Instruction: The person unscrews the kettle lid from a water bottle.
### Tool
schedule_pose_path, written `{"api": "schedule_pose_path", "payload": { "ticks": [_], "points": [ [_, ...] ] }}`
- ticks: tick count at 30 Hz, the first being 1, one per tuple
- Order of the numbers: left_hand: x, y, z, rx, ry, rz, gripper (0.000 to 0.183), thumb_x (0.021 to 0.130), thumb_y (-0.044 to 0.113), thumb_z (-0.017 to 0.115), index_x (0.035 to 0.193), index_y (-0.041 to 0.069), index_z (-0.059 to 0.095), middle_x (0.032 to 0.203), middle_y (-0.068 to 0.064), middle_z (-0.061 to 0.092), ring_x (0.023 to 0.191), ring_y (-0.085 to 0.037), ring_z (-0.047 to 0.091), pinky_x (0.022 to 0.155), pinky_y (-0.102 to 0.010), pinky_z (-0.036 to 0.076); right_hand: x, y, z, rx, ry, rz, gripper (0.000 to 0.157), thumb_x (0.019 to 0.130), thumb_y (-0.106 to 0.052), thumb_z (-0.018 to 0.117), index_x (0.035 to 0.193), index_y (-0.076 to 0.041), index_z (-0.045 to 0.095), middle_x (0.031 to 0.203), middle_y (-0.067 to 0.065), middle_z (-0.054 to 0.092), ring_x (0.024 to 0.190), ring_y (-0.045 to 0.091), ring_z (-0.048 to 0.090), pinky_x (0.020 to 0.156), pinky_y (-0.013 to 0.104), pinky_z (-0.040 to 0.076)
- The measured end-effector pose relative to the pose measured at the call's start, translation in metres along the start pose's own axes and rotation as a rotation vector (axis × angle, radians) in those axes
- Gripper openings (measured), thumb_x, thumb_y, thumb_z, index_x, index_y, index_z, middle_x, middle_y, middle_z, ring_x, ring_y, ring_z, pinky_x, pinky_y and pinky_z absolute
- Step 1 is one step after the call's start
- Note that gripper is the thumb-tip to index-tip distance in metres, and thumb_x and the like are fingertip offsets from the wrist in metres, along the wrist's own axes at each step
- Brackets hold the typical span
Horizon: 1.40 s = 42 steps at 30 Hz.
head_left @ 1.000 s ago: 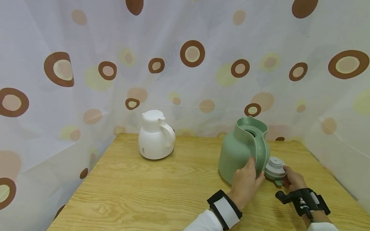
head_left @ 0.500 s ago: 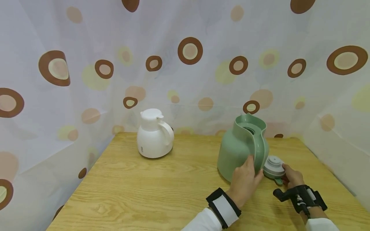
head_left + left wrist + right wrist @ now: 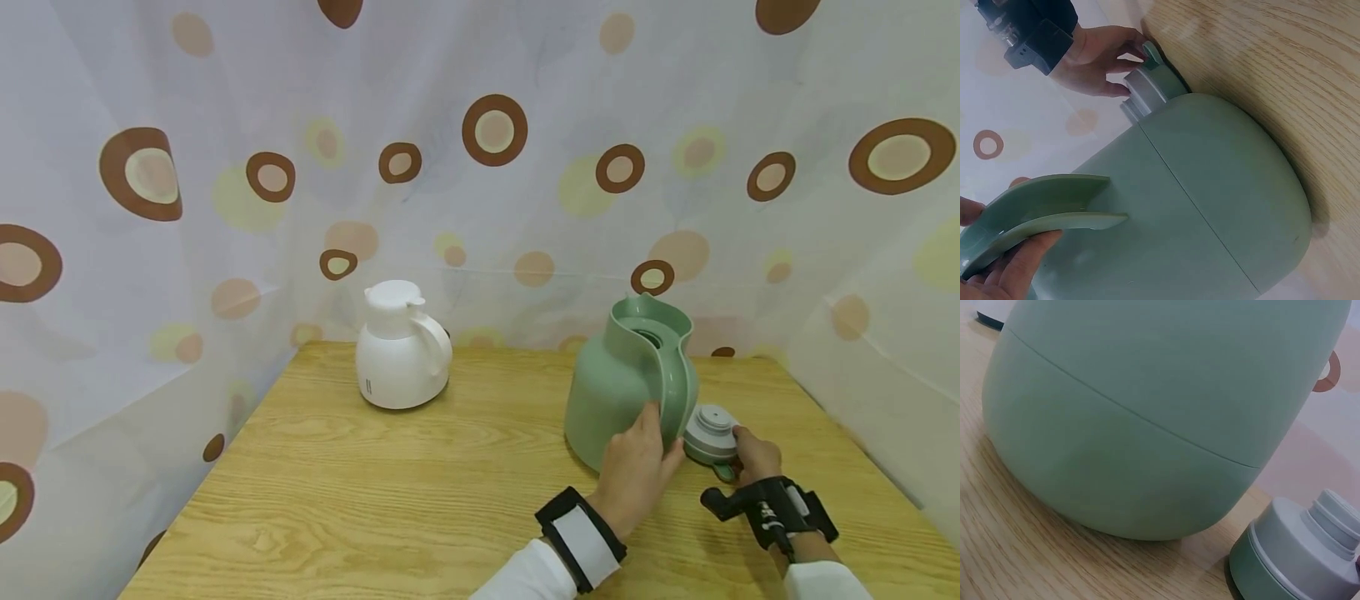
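A green vacuum jug [image 3: 611,400] stands upright on the right part of the table, its top opening uncovered. My left hand [image 3: 633,479] holds the jug's handle [image 3: 675,392], with fingers and thumb on its two sides. Just right of the jug lies its lid [image 3: 710,435], upside down, with the grey stopper facing up and the green side on the table. My right hand [image 3: 759,458] pinches the lid's right side; in the left wrist view its thumb and fingers curve around the lid [image 3: 1150,90]. The right wrist view shows the jug's lower body [image 3: 1129,437] and the lid [image 3: 1297,553] close by.
A smaller white jug [image 3: 401,358] with its lid on stands at the back left of the wooden table [image 3: 360,500]. A spotted curtain [image 3: 495,217] surrounds the table behind and at both sides.
The head view has tilted slightly. My right wrist has shifted a little to the left while the fingers stay at the lid. Jug and left hand keep their places.
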State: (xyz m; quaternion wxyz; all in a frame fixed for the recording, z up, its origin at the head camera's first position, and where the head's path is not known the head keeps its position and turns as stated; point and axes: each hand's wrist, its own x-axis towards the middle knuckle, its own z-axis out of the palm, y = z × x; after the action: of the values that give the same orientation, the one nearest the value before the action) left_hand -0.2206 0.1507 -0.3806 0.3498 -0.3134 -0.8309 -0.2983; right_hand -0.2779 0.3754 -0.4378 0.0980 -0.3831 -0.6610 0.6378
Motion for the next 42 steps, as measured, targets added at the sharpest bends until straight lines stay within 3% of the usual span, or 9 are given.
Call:
{"api": "schedule_pose_path", "payload": {
  "ticks": [14,19,24,27,29,31,34,38,42],
  "points": [
    [-0.001,0.001,0.000,-0.003,0.016,0.005,0.033,0.084,0.019,0.068,0.102,0.002,0.047,0.074,0.002,0.053,0.051,-0.004,0.054,0.044,-0.010,0.039,0.006,0.008,-0.004,0.047,0.031,-0.053,0.058,0.094,-0.029,0.040,0.133,0.013,0.030,0.091,0.014,0.045,0.064,0.013,0.042,0.053,0.025,0.036],
    [-0.001,0.002,0.001,0.002,0.020,0.014,0.032,0.084,0.019,0.067,0.102,0.002,0.047,0.074,0.002,0.053,0.052,-0.004,0.054,0.045,-0.010,0.039,-0.012,0.003,-0.008,0.096,0.068,-0.092,0.030,0.094,-0.024,0.040,0.096,0.004,0.051,0.059,0.002,0.035,0.046,0.013,0.034,0.045,0.030,0.033],
    [-0.002,0.003,0.000,0.015,0.026,0.005,0.036,0.084,0.020,0.068,0.106,0.001,0.048,0.076,0.001,0.055,0.054,-0.005,0.056,0.046,-0.010,0.040,-0.038,-0.012,-0.011,0.127,0.110,-0.249,0.041,0.095,-0.023,0.040,0.056,-0.011,0.037,0.051,-0.002,0.026,0.042,0.011,0.024,0.047,0.029,0.026],
    [-0.002,0.003,0.000,0.022,0.031,0.007,0.037,0.084,0.021,0.068,0.107,0.000,0.047,0.077,0.000,0.056,0.054,-0.006,0.057,0.046,-0.011,0.041,-0.028,-0.013,-0.012,0.207,0.093,-0.376,0.040,0.096,-0.026,0.041,0.059,-0.013,0.036,0.050,-0.005,0.023,0.040,0.009,0.018,0.042,0.032,0.018],
    [-0.003,0.002,-0.001,0.016,0.019,0.004,0.039,0.084,0.022,0.068,0.109,0.000,0.047,0.079,-0.001,0.057,0.056,-0.007,0.058,0.047,-0.011,0.042,-0.038,-0.021,-0.010,0.237,0.076,-0.404,0.031,0.097,-0.028,0.039,0.076,-0.010,0.053,0.061,0.000,0.038,0.047,0.008,0.023,0.048,0.032,0.021],
    [-0.003,0.002,-0.002,0.001,-0.015,-0.007,0.040,0.086,0.023,0.066,0.112,0.000,0.046,0.084,-0.002,0.059,0.061,-0.008,0.060,0.050,-0.012,0.044,-0.049,-0.030,-0.006,0.278,0.066,-0.442,0.029,0.098,-0.028,0.037,0.103,-0.010,0.059,0.092,0.006,0.054,0.058,0.005,0.030,0.053,0.027,0.026],
    [-0.003,0.000,-0.007,-0.057,-0.106,-0.054,0.042,0.089,0.027,0.061,0.117,0.002,0.045,0.094,-0.003,0.061,0.072,-0.009,0.063,0.059,-0.013,0.047,-0.077,-0.048,0.003,0.351,0.081,-0.504,0.039,0.099,-0.024,0.038,0.133,-0.006,0.044,0.132,0.011,0.039,0.084,0.006,0.038,0.074,0.020,0.028],
    [-0.009,-0.012,-0.011,-0.235,-0.189,-0.091,0.042,0.090,0.030,0.056,0.122,0.006,0.045,0.107,-0.001,0.060,0.093,-0.005,0.059,0.074,-0.010,0.043,-0.097,-0.061,0.014,0.480,0.085,-0.694,0.029,0.097,-0.017,0.046,0.123,-0.007,0.055,0.122,0.007,0.047,0.102,0.013,0.043,0.085,0.020,0.032],
    [-0.022,-0.041,-0.017,-0.370,-0.149,-0.033,0.036,0.091,0.027,0.057,0.119,0.006,0.050,0.108,-0.001,0.061,0.099,-0.004,0.056,0.081,-0.010,0.040,-0.159,-0.083,0.026,0.438,0.114,-0.877,0.024,0.096,-0.006,0.043,0.117,-0.005,0.055,0.114,0.003,0.050,0.102,0.015,0.043,0.084,0.020,0.030]
  ]
}}
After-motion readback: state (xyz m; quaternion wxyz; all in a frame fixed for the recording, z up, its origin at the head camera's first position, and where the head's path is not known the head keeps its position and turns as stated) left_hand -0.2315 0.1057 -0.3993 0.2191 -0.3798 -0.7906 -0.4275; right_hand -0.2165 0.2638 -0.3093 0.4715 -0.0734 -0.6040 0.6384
